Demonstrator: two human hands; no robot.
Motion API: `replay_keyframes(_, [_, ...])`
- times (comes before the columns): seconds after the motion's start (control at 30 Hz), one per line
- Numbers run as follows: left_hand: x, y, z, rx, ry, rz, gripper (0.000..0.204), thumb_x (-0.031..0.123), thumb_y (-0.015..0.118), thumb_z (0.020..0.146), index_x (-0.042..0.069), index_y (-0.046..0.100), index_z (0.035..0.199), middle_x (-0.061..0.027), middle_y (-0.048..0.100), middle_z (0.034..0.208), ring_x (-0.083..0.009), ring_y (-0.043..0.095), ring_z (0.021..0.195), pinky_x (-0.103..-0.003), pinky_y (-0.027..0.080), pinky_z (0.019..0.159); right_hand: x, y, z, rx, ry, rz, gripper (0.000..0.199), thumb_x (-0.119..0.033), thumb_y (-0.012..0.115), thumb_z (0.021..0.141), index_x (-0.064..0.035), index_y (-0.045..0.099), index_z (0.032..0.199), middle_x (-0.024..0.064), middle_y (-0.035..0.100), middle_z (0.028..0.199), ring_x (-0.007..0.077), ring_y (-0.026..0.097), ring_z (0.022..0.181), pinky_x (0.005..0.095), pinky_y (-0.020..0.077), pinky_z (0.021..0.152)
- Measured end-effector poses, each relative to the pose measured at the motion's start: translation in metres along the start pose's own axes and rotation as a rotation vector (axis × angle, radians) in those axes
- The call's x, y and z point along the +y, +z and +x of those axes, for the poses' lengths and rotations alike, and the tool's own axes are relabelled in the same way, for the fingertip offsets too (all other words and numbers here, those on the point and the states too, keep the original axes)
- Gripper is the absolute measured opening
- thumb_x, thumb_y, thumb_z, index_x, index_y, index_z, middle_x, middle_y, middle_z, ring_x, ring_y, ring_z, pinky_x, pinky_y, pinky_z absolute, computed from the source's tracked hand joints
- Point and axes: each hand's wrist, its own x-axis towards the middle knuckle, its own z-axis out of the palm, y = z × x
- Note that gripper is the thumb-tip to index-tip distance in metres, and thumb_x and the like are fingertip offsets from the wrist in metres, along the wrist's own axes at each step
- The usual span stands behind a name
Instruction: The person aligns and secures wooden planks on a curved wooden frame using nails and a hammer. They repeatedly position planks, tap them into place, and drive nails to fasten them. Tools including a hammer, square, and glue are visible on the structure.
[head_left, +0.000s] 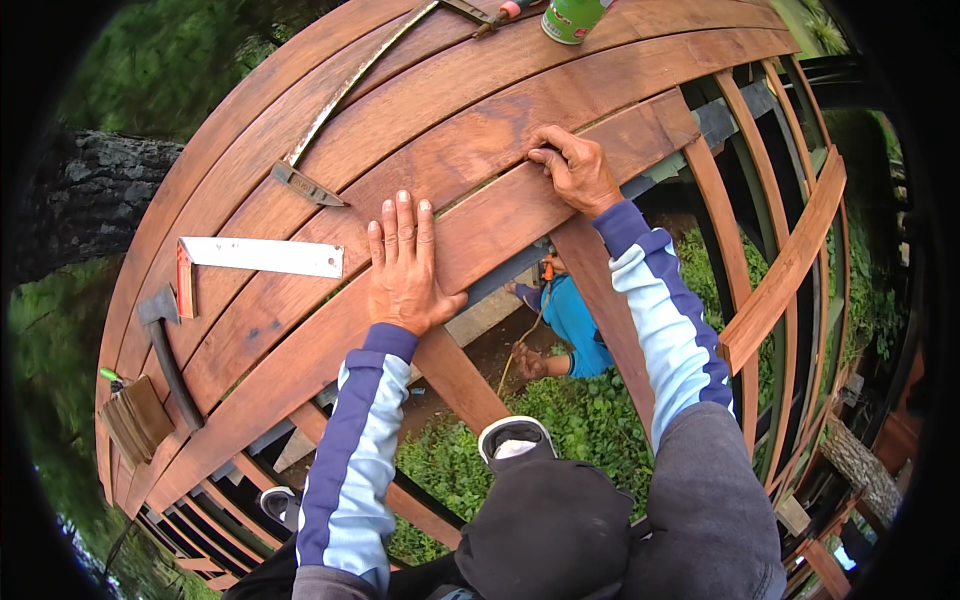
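Note:
My left hand [405,265] lies flat, fingers stretched out, on a reddish-brown deck plank [500,225]. Farther right, my right hand [580,170] rests at the seam between this plank and the neighbouring plank [440,150]. Its fingers are curled together with thumb and forefinger pinched; whatever may be between them is hidden. Left of my left hand lies a try square [265,256] with a metal blade and a reddish stock. A hatchet [172,360] with a dark handle is nearer the left edge. Beyond the hands, a long metal bar clamp [350,90] lies across the planks.
A green can [573,18] and a red-handled tool [508,12] stand at the far side. Stacked wood pieces [137,420] sit at left. A loose board [785,260] crosses the open joists [740,240] at right. Below the gaps, a person in blue trousers [578,330] is near a yellow line.

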Motion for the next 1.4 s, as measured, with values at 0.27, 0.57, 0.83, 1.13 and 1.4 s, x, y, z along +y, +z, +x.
replay_keyframes(0.27, [-0.028,0.015,-0.107,0.37,-0.222,-0.039,0.099,0.05,0.075,0.078,0.003,0.03,0.153,-0.0224,0.029,0.158,-0.0383,0.024,0.148,-0.052,0.014,0.121,0.011,0.014,-0.007,0.125,-0.105,-0.029,0.013,-0.004,0.066,0.089,-0.0042,0.061,0.101,0.0147,0.067,0.091,0.0333,0.067,0.084,0.037,0.0533,0.072])
replay_keyframes(0.57, [-0.143,0.013,-0.211,0.843,-0.765,0.029,0.073,0.054,0.039,0.099,0.0,0.037,0.148,-0.0223,0.036,0.154,-0.0379,0.029,0.145,-0.05,0.015,0.12,0.018,0.021,-0.008,0.177,-0.16,-0.103,0.013,-0.006,0.064,0.093,-0.0033,0.06,0.105,0.0125,0.067,0.092,0.0306,0.068,0.084,0.0356,0.0535,0.072])
replay_keyframes(0.83, [-0.153,0.007,-0.194,0.778,-0.612,-0.021,0.076,0.06,0.035,0.097,-0.002,0.053,0.137,-0.0246,0.046,0.146,-0.0428,0.039,0.138,-0.051,0.024,0.117,0.019,0.021,-0.013,0.147,-0.106,-0.101,0.011,-0.007,0.06,0.096,-0.0028,0.057,0.106,0.0124,0.065,0.093,0.0304,0.067,0.084,0.0349,0.0528,0.074])
replay_keyframes(1.13, [-0.145,0.006,-0.195,0.698,-0.738,0.039,0.071,0.057,0.044,0.094,0.003,0.052,0.141,-0.0171,0.045,0.151,-0.0399,0.039,0.14,-0.053,0.025,0.115,0.025,0.027,-0.014,0.204,-0.105,0.104,0.011,-0.01,0.051,0.102,-0.0016,0.056,0.108,0.0072,0.063,0.098,0.015,0.059,0.082,0.0272,0.0506,0.076])
replay_keyframes(1.4, [-0.141,0.007,-0.195,0.653,-0.816,-0.012,0.071,0.051,0.052,0.091,0.005,0.047,0.145,-0.0163,0.038,0.155,-0.0377,0.033,0.144,-0.053,0.022,0.117,0.049,0.027,-0.01,0.26,0.014,0.189,0.02,-0.018,0.046,0.106,-0.0039,0.055,0.117,0.001,0.059,0.102,0.0074,0.049,0.075,0.0206,0.0405,0.062])
